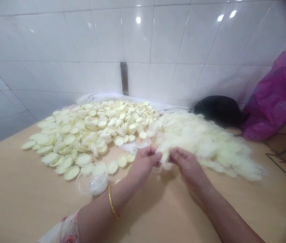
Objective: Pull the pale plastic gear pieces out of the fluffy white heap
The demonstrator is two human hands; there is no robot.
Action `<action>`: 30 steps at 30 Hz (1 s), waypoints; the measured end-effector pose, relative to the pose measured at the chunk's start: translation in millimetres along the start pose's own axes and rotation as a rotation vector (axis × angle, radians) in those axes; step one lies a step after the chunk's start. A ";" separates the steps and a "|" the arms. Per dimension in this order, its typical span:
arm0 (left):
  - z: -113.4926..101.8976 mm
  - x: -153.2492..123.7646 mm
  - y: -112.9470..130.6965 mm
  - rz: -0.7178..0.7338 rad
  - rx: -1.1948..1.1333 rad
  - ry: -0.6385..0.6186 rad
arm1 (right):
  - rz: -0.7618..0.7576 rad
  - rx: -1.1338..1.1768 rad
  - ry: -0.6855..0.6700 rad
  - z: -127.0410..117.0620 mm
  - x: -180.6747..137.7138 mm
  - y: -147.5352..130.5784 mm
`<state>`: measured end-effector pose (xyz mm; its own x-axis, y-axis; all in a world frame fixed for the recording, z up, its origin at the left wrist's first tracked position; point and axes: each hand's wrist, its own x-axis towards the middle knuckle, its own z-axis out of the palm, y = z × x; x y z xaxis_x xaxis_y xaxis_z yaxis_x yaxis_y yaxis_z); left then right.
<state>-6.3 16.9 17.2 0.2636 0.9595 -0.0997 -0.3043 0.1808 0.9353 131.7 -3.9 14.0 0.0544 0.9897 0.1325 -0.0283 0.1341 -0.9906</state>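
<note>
The left hand [144, 162] and right hand [187, 165] meet above the table [18, 195], both half closed with the fingers curled inward, and between their fingertips they pinch a fringed piece [164, 157], pale cream and partly hidden by the fingers. This piece sits at the near edge of a large fluffy heap [208, 145] of similar feathery pieces, which spreads to the right and almost touches a broad heap of scalloped discs [94, 130] on the left. Many of these discs lie flat, while others stand in short, ridged stacks, and a few loose ones have spread toward the near side. A clear plastic bowl [92, 179] rests among those loose discs, just beside the left wrist, though its contents are hard to make out. Both heaps remain large, so plenty of material lies on each side of the hands, and neither pile looks close to used up. A gold bangle [111, 202] circles the left wrist below a floral sleeve [67, 229]. Behind the heaps lie a white cloth [102, 98], a black bag [217, 109] and a pink plastic bag [274, 98], set against a tiled wall [56, 40]. No brand, label or writing can be read anywhere in view.
</note>
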 end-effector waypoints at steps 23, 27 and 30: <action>-0.7 1.0 -5.3 -0.153 0.012 -0.008 | -0.343 -0.504 0.117 3.2 -2.5 3.6; 0.8 -1.0 -5.5 -0.142 -0.056 -0.069 | -0.696 -0.883 0.072 5.6 -4.9 8.4; 1.3 1.4 -4.4 -0.160 -0.148 0.039 | -0.801 -0.963 0.005 6.6 -6.9 9.9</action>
<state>-3.3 17.2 13.4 0.2851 0.9230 -0.2585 -0.3934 0.3586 0.8466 124.5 -9.1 3.5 -0.2770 0.6463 0.7110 0.7545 0.6045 -0.2555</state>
